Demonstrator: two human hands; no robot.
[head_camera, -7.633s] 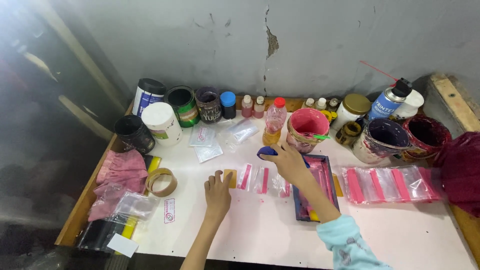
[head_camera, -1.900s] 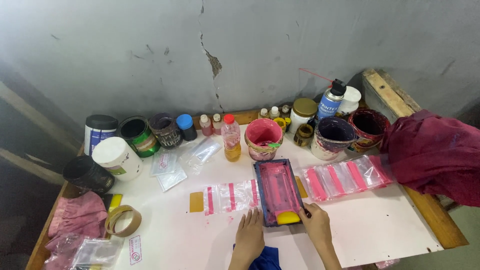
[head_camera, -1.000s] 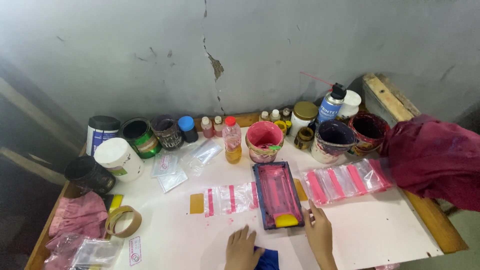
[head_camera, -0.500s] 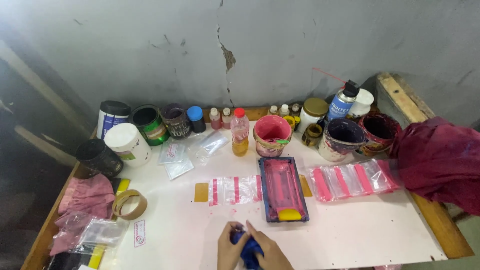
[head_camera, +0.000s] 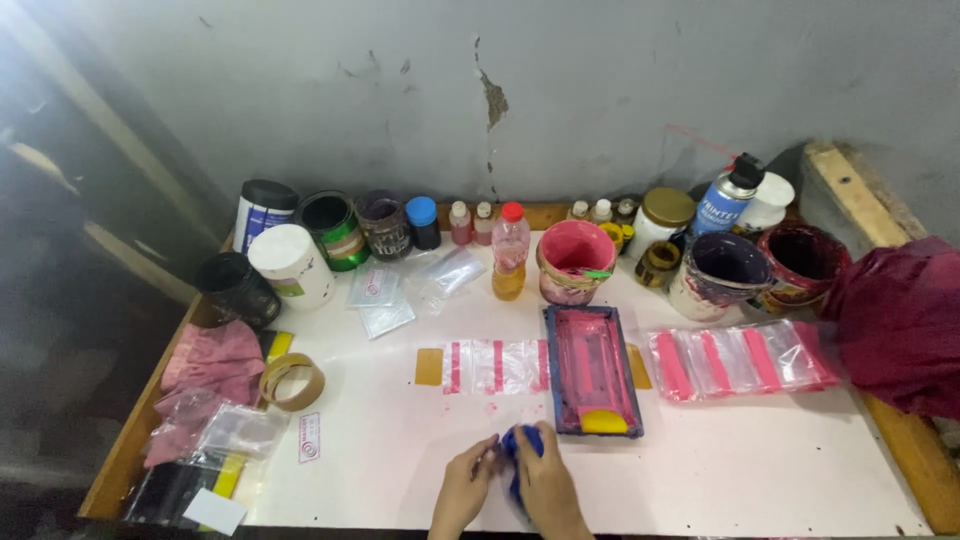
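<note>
Both my hands meet at the table's near edge around a small blue object (head_camera: 527, 442), perhaps a cloth or a cap. My left hand (head_camera: 462, 490) pinches its left side. My right hand (head_camera: 548, 488) wraps over it from the right. Just beyond them lies a blue-framed tray (head_camera: 592, 369) stained pink, with a yellow piece at its near end. A clear plastic strip with pink stripes (head_camera: 492, 366) lies left of the tray.
Paint pots, jars, small bottles and a spray can (head_camera: 728, 194) line the back wall. A pink bucket (head_camera: 575, 259) stands behind the tray. More pink-striped bags (head_camera: 740, 357) lie right, a dark red cloth (head_camera: 895, 322) beyond. Tape roll (head_camera: 291, 381) and pink rags sit left.
My hands left the tray, drew back to the near edge and closed together on the blue object. The camera view shifted slightly.
</note>
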